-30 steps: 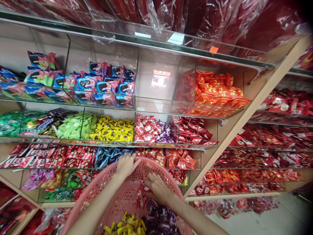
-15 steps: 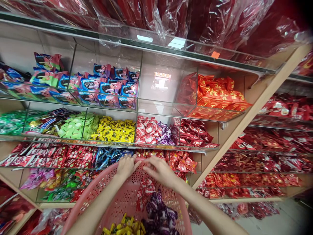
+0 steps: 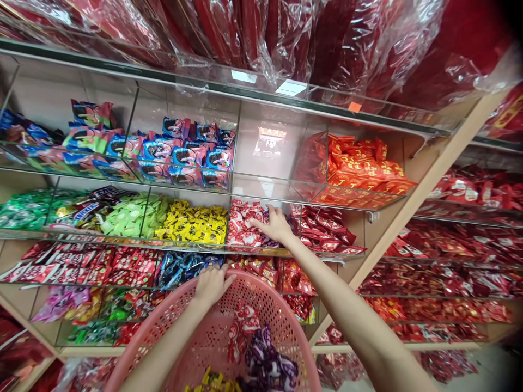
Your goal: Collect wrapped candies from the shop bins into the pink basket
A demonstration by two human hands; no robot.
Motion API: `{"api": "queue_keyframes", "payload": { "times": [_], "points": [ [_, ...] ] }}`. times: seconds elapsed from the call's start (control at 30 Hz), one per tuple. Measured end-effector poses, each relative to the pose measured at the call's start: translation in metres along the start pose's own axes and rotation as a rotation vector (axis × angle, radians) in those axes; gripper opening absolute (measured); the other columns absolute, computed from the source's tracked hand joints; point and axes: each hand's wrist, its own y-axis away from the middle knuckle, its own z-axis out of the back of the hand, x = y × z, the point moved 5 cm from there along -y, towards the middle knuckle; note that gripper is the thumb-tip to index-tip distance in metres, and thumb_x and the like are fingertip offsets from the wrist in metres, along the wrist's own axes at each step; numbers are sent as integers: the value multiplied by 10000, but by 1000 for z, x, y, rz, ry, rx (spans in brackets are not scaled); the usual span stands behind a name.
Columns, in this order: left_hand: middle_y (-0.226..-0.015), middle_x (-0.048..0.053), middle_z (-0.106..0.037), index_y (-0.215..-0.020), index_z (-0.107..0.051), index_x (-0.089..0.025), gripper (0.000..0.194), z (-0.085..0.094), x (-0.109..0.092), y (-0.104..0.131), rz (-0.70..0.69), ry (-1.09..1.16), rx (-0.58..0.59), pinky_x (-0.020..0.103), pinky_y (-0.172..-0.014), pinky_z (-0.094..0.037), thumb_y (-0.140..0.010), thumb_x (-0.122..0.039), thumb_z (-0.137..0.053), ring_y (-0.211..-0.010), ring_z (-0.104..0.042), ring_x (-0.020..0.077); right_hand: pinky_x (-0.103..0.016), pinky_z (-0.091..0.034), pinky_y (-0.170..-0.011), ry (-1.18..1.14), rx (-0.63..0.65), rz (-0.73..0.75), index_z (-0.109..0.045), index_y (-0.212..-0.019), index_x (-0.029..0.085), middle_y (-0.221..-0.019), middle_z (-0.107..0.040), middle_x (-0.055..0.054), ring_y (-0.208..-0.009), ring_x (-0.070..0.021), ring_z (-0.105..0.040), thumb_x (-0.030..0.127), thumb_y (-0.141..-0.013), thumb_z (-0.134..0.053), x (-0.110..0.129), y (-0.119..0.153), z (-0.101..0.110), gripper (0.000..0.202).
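Note:
My left hand (image 3: pixel 211 286) is closed over the far rim of a pink perforated plastic basket (image 3: pixel 281 316). Inside it lie red-and-white wrapped candies (image 3: pixel 244 326), purple wrapped candies (image 3: pixel 272 365) and yellow wrapped candies (image 3: pixel 212 382). Past the basket, my right hand (image 3: pixel 275 226) reaches into a shelf compartment with its fingers apart. It hovers over red-and-white candies (image 3: pixel 241 220) and hides most of the purple ones beside them. Nothing shows in that hand; whether its fingertips touch a candy, I cannot tell.
Clear shelf fronts and dividers (image 3: pixel 227 223) edge the compartments. Left of my right hand are yellow candies (image 3: pixel 192 220) and light green candies (image 3: pixel 133 218). Orange-red packets (image 3: pixel 363 166) sit above right. A wooden upright (image 3: pixel 425 190) slants at the right.
My right hand has left the area of the basket rim and moved up and forward to the red-and-white candy compartment. My left hand stays on the rim. The view has shifted slightly.

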Motion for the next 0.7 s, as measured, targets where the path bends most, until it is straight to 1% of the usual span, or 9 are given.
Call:
{"api": "queue_keyframes", "payload": {
  "times": [0.1, 0.2, 0.3, 0.4, 0.5, 0.63, 0.7],
  "points": [
    [-976, 130, -632, -1071, -567, -180, 544, 1, 0, 0, 3, 2, 0, 363, -790, -395, -851, -549, -234, -939, -568, 255, -451, -358, -904, 61, 67, 14, -257, -1353, 249, -1252, -380, -144, -1158, -343, -421, 817, -624, -361, 12, -8, -6, 930],
    [-978, 131, -631, -1078, -567, -181, 531, 1, 0, 0, 13, 13, 8, 360, -802, -390, -850, -543, -252, -948, -564, 252, -446, -344, -908, 102, 98, 34, -263, -1354, 235, -1248, -381, -148, -1168, -340, -401, 827, -626, -328, 18, -14, -12, 940],
    [-977, 132, -632, -1083, -565, -180, 527, 1, 0, 0, 9, 11, 2, 359, -803, -390, -851, -538, -256, -947, -565, 252, -426, -340, -916, 108, 108, 43, -249, -1358, 219, -1239, -379, -151, -1178, -330, -387, 815, -629, -353, 20, -18, -17, 948],
    [-974, 131, -631, -1080, -566, -183, 521, 1, 0, 0, -1, -1, -4, 354, -793, -392, -857, -528, -244, -932, -572, 248, -426, -347, -912, 123, 105, 41, -252, -1353, 232, -1232, -373, -145, -1181, -336, -377, 799, -625, -397, 22, -19, -21, 935],
    [-965, 128, -630, -1067, -570, -187, 526, 0, 1, 0, 2, -3, 1, 352, -783, -396, -862, -522, -220, -914, -578, 243, -434, -373, -879, 136, 59, 42, -270, -1343, 229, -1187, -389, -143, -1146, -341, -399, 788, -639, -398, 25, -17, -23, 907],
    [-973, 129, -630, -1076, -562, -184, 510, 0, 1, 0, 4, -1, 3, 359, -793, -395, -862, -513, -237, -933, -572, 248, -400, -404, -833, 128, -78, 75, -294, -1326, 236, -1130, -394, -121, -1091, -299, -431, 747, -695, -386, 29, -12, -25, 817],
    [-981, 127, -630, -1079, -558, -183, 500, -1, 1, 0, 4, -5, 4, 357, -797, -395, -862, -508, -247, -942, -570, 248, -384, -412, -818, 111, -119, 89, -292, -1324, 248, -1124, -387, -111, -1080, -284, -434, 729, -713, -386, 30, -10, -28, 783]
  ]
}}
